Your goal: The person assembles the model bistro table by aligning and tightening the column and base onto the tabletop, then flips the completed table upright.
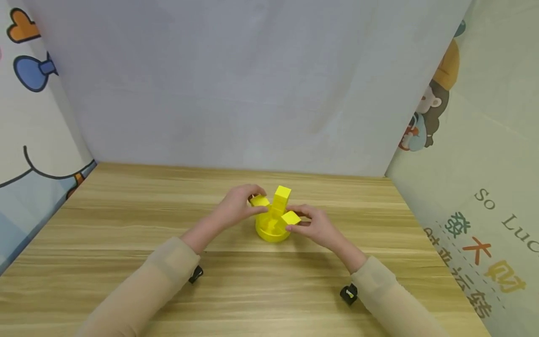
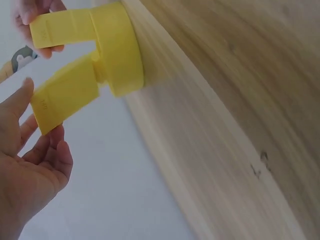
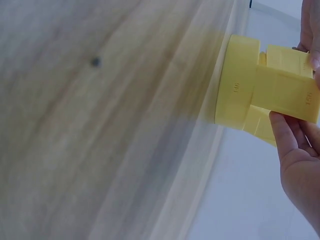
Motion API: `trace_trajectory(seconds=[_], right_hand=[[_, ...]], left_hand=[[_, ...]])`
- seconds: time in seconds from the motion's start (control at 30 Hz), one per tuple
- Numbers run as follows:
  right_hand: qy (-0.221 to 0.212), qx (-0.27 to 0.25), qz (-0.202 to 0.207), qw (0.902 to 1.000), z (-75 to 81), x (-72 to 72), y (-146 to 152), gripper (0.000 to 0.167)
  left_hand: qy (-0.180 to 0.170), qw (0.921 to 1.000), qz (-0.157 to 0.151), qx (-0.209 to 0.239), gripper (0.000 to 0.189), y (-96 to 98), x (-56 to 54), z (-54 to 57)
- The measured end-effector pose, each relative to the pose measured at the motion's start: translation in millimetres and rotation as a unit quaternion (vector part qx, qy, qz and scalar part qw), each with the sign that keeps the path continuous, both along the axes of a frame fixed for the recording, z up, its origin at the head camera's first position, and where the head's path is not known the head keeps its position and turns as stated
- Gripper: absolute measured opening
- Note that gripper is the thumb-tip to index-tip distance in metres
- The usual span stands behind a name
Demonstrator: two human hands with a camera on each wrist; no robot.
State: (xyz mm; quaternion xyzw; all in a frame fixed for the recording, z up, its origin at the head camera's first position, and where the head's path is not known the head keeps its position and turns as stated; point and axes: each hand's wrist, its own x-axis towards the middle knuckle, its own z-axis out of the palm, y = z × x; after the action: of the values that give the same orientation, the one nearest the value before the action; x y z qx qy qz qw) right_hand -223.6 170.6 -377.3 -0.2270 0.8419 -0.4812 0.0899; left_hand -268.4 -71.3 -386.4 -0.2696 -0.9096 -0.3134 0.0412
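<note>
A round yellow base [image 1: 273,238] stands on the wooden table, with three yellow blocks rising from it. My left hand [image 1: 235,204] pinches the left block [image 1: 259,201] near its upper end, thumb on one side and fingers on the other. The right block [image 1: 291,218] is held the same way by my right hand [image 1: 316,228]. Behind them, the tallest-looking block [image 1: 282,193] stands upright, touched by neither hand. In the left wrist view, the left block [image 2: 65,95] leans outward from the base [image 2: 120,52]. Small raised numbers mark the right block [image 3: 287,92] in the right wrist view.
The wood-grain tabletop [image 1: 269,290] reaches back to a plain pale curtain [image 1: 236,93]. Printed sheets hang at the left [image 1: 46,121] and right [image 1: 476,154] sides. A small black device [image 1: 349,294] sits at the right sleeve and another [image 1: 195,274] at the left.
</note>
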Motion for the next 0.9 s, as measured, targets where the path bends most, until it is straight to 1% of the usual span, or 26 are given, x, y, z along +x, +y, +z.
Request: trace_trajectory(seconds=[0.1, 0.23, 0.3, 0.37, 0.43, 0.5, 0.7, 0.77, 0.9], right_hand=[[0.007, 0.003, -0.002, 1.0000, -11.8, -9.3, 2, 0.049], [0.010, -0.003, -0.008, 0.9999, -28.0, -21.8, 5, 0.050], [0.009, -0.010, -0.011, 0.9999, -30.9, -24.9, 4, 0.050], [0.011, -0.012, -0.013, 0.9998, -32.1, -26.9, 3, 0.050], [0.008, -0.014, -0.015, 0.9997, -32.2, -27.9, 2, 0.050], [0.007, -0.013, -0.018, 0.9997, -30.4, -27.7, 1, 0.050], [0.012, -0.009, -0.018, 0.9997, -10.7, -18.2, -8, 0.048], [0.013, -0.010, -0.015, 0.9997, -6.1, -15.4, -8, 0.048], [0.014, -0.012, -0.009, 0.9998, -2.6, -13.7, -8, 0.048]], left_hand=[[-0.017, 0.9996, -0.021, 0.004, 0.043, -6.9, -6.6, 0.4], [-0.040, 0.9973, -0.061, 0.006, 0.042, -21.7, -13.0, 3.3], [-0.045, 0.9961, -0.076, 0.002, 0.043, -26.9, -15.4, 4.8], [-0.043, 0.9954, -0.085, -0.006, 0.042, -28.8, -17.5, 5.9], [-0.038, 0.9956, -0.084, -0.014, 0.042, -28.6, -19.2, 6.2], [-0.036, 0.9962, -0.077, -0.020, 0.042, -27.5, -20.4, 6.9], [-0.030, 0.9978, -0.044, -0.040, 0.045, -21.6, -21.4, 11.8], [-0.031, 0.9979, -0.033, -0.047, 0.047, -18.3, -20.2, 12.3], [-0.031, 0.9979, -0.033, -0.045, 0.046, -15.0, -18.9, 13.0]])
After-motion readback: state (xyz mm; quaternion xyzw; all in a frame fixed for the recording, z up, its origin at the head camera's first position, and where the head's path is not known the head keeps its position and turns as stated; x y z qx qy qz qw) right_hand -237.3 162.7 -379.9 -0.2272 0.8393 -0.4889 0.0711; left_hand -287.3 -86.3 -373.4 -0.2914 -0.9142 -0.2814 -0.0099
